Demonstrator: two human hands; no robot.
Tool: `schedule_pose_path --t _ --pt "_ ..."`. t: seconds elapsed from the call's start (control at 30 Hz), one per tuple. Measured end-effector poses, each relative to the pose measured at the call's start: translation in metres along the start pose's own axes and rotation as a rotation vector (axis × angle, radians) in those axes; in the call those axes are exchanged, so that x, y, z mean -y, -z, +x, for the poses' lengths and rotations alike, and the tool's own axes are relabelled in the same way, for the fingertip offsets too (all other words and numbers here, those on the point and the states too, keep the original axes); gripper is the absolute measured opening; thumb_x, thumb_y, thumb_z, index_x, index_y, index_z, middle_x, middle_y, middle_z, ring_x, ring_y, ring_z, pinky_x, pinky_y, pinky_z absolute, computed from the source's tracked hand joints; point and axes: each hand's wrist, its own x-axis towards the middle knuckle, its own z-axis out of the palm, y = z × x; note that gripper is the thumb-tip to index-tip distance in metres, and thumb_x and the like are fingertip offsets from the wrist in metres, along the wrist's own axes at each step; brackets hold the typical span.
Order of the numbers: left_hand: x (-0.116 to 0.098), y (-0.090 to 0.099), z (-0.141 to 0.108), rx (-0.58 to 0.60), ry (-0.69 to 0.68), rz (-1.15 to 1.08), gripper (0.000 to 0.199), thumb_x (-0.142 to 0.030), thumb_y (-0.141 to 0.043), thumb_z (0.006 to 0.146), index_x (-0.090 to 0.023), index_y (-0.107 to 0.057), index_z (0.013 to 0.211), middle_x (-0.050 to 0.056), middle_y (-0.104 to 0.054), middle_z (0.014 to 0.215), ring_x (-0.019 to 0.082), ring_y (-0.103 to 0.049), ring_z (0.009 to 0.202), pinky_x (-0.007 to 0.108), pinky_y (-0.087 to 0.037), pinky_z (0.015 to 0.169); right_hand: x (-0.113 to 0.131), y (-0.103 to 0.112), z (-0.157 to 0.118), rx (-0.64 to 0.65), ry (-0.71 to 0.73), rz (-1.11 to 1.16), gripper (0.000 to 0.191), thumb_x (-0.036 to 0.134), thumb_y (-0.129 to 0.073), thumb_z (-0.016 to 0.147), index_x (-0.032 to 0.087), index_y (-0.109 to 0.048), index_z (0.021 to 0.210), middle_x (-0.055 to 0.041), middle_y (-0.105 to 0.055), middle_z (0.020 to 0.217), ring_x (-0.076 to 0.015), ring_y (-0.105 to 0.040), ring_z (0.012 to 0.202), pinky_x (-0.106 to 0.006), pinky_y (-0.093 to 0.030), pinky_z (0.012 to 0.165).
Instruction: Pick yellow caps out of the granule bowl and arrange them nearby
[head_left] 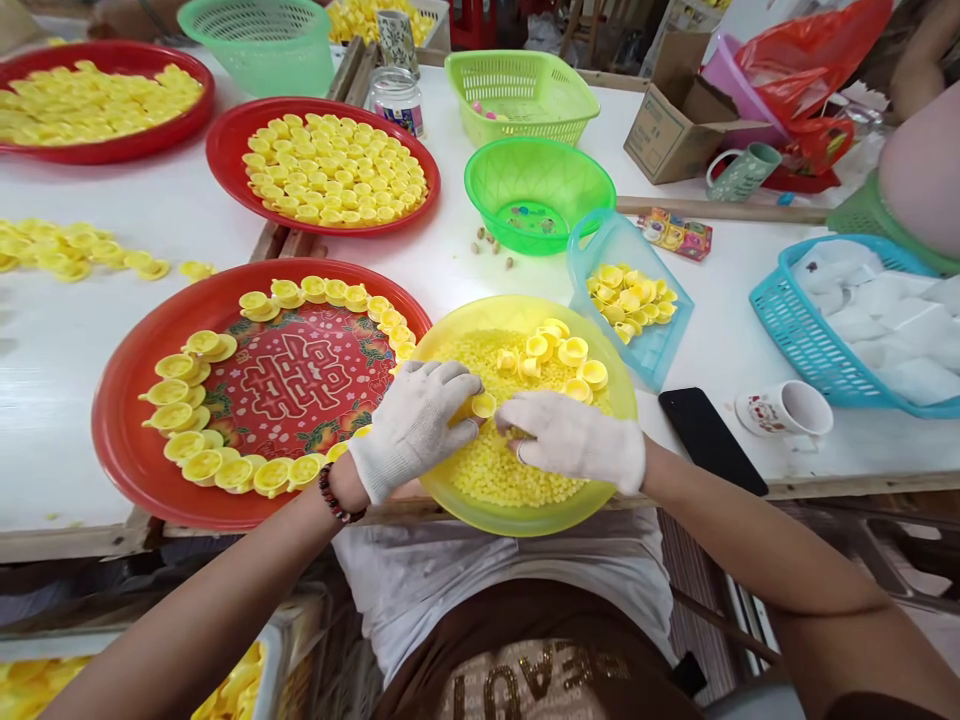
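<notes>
My left hand (421,420), in a white knit glove, pinches a small yellow plastic cup (484,405) between thumb and fingers. My right hand (571,437), gloved too, is closed with curled fingers just right of that cup; what its fingertips hold is hidden. Both hands are over a yellow bowl (525,518) of small yellow pellets (536,488). Several loose yellow cups (573,351) lie on the pellets at the bowl's far right. Left of the bowl, a red tray (120,420) carries a ring of yellow cups on saucers (202,465), partly covered by my left wrist.
Beyond stand a red tray (225,160) full of yellow cups, a green bowl (480,200) and a light green basket (465,110). A blue scoop-shaped tray (664,355) holds yellow pieces. At right are a black phone (712,440), a mug (765,412) and a blue basket (795,330).
</notes>
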Motion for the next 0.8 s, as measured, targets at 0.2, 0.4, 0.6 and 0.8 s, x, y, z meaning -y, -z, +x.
schedule_pose_path --t 0.2,0.4,0.6,0.8 --pt "0.000 -0.001 0.000 0.001 0.013 -0.003 0.024 -0.030 -0.066 0.081 -0.017 -0.067 0.101 0.007 -0.069 0.105 0.028 -0.064 0.096 0.045 -0.045 0.088 0.009 0.013 0.011 -0.261 0.066 -0.040 0.022 0.008 -0.049 0.092 0.015 -0.058 0.111 -0.0063 -0.064 0.108 -0.0191 -0.057 0.099 -0.034 -0.048 0.090" --pt "0.002 -0.003 -0.001 -0.039 -0.007 -0.058 0.021 -0.030 -0.064 0.082 -0.019 -0.064 0.100 0.006 -0.069 0.108 0.026 -0.065 0.096 0.044 -0.045 0.088 0.009 0.010 -0.010 -0.154 -0.043 -0.227 0.022 0.006 -0.046 0.094 0.016 -0.059 0.108 -0.0074 -0.064 0.105 -0.0212 -0.059 0.096 -0.035 -0.048 0.087" --pt "0.002 -0.003 -0.007 -0.163 -0.022 -0.128 0.019 -0.033 -0.064 0.085 -0.018 -0.059 0.096 0.005 -0.071 0.100 0.024 -0.066 0.090 0.041 -0.046 0.086 0.016 -0.001 -0.019 0.142 -0.123 -0.340 0.015 0.025 -0.052 0.098 0.017 -0.064 0.101 -0.0094 -0.065 0.103 -0.0248 -0.063 0.087 -0.039 -0.048 0.076" --pt "0.028 0.027 -0.022 -0.358 0.117 -0.107 0.030 -0.038 -0.056 0.094 -0.020 -0.061 0.117 0.006 -0.071 0.113 0.022 -0.066 0.101 0.037 -0.048 0.092 0.008 0.010 -0.013 -0.004 -0.099 -0.309 0.014 0.025 -0.049 0.098 0.019 -0.062 0.098 -0.0067 -0.063 0.100 -0.0227 -0.061 0.089 -0.037 -0.045 0.079"
